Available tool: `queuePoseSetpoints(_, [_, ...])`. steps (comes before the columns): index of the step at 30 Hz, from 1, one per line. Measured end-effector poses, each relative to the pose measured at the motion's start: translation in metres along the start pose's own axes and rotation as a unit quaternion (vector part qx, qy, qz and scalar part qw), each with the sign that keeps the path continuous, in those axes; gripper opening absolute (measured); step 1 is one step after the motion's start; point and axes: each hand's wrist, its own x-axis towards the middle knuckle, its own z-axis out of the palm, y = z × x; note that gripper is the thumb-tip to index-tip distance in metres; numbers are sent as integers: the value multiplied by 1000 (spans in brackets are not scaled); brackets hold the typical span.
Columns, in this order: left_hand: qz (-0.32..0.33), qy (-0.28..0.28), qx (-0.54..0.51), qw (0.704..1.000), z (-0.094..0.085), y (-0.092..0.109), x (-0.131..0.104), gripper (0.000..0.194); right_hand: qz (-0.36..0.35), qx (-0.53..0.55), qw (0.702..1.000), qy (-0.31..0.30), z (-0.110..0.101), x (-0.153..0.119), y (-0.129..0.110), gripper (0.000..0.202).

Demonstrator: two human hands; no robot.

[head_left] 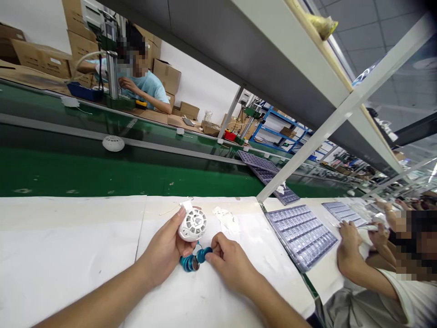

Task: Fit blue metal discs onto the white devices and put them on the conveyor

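Observation:
My left hand (167,243) is wrapped around a round white plastic housing (192,224) with a ring of vent slots facing up, held above the white table. A small white piece (186,205) sticks out at its top by my thumb. Just below lie several shiny blue discs (187,263) in an overlapping row, partly under my left fingers. My right hand (232,262) pinches a blue disc (201,255) at the right end of this row between thumb and fingers. Crumpled white scraps (227,220) rest on the table beyond my right hand.
A green conveyor belt (68,171) runs behind the table, carrying another white housing (113,143) and stacked trays (262,171). To the right, a compartmented tray (303,234) lies near a slanted white post (307,136). Co-workers sit at right and across the belt. A shelf (239,54) hangs overhead.

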Motion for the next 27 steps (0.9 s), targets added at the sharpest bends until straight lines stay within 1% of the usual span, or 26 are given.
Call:
queuePoseSetpoints(5, [29,-21,14,999,-1,-2,-1,41,-7,41,999,-8,-1,3,-2,14])
queuePoseSetpoints(8, [39,-30,18,999,-3,-4,1,40,-25,75,997,-19,1,4,-2,15])
queuePoseSetpoints(10, [47,-32,23,998,-4,-5,2,39,-36,118,992,-32,0,2,-3,13])
queuePoseSetpoints(12, [55,-32,33,997,-4,-5,1,37,-39,185,981,-38,-5,-5,-5,10])
queuePoseSetpoints(14, [63,-31,47,996,-3,-5,1,36,-49,256,965,-20,-13,-15,-12,10])
queuePoseSetpoints(16, [69,-32,63,995,-3,-6,0,35,-76,296,952,16,-21,-26,-23,14])
queuePoseSetpoints(18, [72,-34,79,994,-3,-8,-1,35,-112,296,947,47,-25,-33,-35,15])
queuePoseSetpoints(21, [70,-40,99,992,-3,-10,-2,37,-147,262,951,76,-24,-32,-48,11])
queuePoseSetpoints(23, [68,-47,109,991,-4,-11,-3,38,-146,247,954,89,-20,-27,-51,9])
queuePoseSetpoints(27, [62,-60,124,989,-4,-13,-4,40,-136,238,957,99,-15,-21,-49,11])
